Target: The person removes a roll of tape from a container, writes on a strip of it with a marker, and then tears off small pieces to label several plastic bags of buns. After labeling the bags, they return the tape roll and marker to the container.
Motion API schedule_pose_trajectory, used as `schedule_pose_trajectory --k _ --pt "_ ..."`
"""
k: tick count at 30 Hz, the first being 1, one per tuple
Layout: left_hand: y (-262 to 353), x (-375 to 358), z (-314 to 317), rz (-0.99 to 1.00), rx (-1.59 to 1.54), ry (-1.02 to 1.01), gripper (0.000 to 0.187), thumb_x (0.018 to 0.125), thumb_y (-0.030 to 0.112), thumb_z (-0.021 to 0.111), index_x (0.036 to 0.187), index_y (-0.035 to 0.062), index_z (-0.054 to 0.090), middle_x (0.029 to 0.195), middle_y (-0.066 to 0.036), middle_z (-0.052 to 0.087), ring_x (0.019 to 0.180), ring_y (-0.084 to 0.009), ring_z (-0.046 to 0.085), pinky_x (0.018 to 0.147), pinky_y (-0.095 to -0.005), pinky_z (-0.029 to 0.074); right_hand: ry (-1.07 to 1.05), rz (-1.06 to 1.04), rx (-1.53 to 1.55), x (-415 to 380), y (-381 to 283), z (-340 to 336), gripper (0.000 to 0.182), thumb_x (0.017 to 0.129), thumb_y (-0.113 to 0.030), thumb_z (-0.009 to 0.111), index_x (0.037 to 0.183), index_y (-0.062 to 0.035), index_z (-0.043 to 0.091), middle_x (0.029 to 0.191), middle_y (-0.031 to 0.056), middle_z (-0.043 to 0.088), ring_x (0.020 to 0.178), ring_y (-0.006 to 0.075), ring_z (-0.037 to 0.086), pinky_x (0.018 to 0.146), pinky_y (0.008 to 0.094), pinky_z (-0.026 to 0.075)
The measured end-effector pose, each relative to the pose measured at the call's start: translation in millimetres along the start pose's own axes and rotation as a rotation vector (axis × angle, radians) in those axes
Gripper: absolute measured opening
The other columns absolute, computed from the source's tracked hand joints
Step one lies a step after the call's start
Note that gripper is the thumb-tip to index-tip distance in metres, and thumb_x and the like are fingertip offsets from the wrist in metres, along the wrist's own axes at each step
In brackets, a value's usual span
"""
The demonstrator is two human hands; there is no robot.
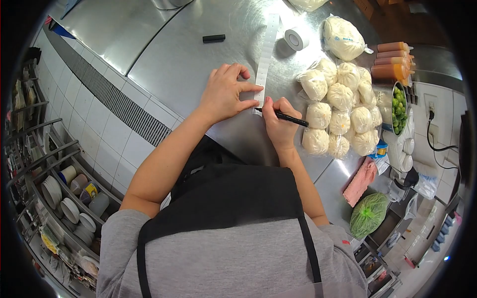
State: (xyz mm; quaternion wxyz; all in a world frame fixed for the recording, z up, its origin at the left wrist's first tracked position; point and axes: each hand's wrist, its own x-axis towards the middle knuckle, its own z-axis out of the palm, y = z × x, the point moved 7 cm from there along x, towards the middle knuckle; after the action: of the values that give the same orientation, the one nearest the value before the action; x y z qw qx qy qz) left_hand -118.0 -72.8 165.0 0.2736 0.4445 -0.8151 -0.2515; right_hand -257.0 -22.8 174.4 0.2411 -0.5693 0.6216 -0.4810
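A strip of small white labels lies lengthwise on the steel table. My left hand rests beside it, its thumb and index finger apart and pressing on the strip's near end. In my right hand is a black marker, its tip touching or just above the lowest labels. The marker's black cap lies apart on the table, up and to the left. A white roll of labels stands to the right of the strip's far part. White buns in clear plastic bags sit right of my right hand.
Behind the buns is a tied bag of white dough or buns. Sauce bottles, a container of green limes, a pink cloth and a green bag line the right. Dish racks stand at lower left.
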Motion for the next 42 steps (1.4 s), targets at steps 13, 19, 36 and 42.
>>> schedule_pose_trajectory --k 13,19,36,42 --pt "1.4 0.1 -0.7 0.014 0.004 0.004 0.033 0.062 0.031 0.075 0.093 0.0233 0.071 0.096 0.002 0.05 0.088 -0.0168 0.046 0.082 -0.0319 0.035 0.022 0.079 0.155 -3.4 11.7 -3.2 0.033 0.078 0.001 0.062 0.054 -0.0035 0.039 0.049 0.0 0.044 0.045 0.0029 0.036 0.04 0.0219 0.029" --pt "1.4 0.7 -0.9 0.006 -0.011 -0.007 0.033 0.062 0.03 0.076 0.094 0.023 0.071 0.096 0.002 0.05 0.088 -0.017 0.045 0.082 -0.0318 0.034 0.011 0.058 0.106 -3.1 13.2 -5.9 0.033 0.078 0.0 0.062 0.054 -0.0037 0.04 0.049 0.0005 0.045 0.045 0.003 0.037 0.04 0.0218 0.03" --pt "0.4 0.8 0.4 -0.01 -0.006 -0.008 0.035 0.059 0.031 0.077 0.093 0.0225 0.071 0.097 0.002 0.05 0.089 -0.017 0.045 0.083 -0.0321 0.034 0.039 0.027 0.086 -1.3 6.9 -8.9 0.034 0.079 -0.001 0.062 0.055 -0.0035 0.039 0.049 -0.0018 0.041 0.044 0.003 0.034 0.04 0.0218 0.027" --pt "1.6 1.1 -0.1 -0.009 -0.013 -0.003 0.035 0.059 0.03 0.077 0.093 0.0226 0.071 0.097 0.002 0.05 0.089 -0.0169 0.045 0.082 -0.0321 0.034 0.028 0.035 0.076 -1.8 11.2 -8.1 0.033 0.075 0.002 0.062 0.054 -0.0037 0.038 0.047 0.0015 0.044 0.045 0.0033 0.036 0.04 0.0229 0.032"
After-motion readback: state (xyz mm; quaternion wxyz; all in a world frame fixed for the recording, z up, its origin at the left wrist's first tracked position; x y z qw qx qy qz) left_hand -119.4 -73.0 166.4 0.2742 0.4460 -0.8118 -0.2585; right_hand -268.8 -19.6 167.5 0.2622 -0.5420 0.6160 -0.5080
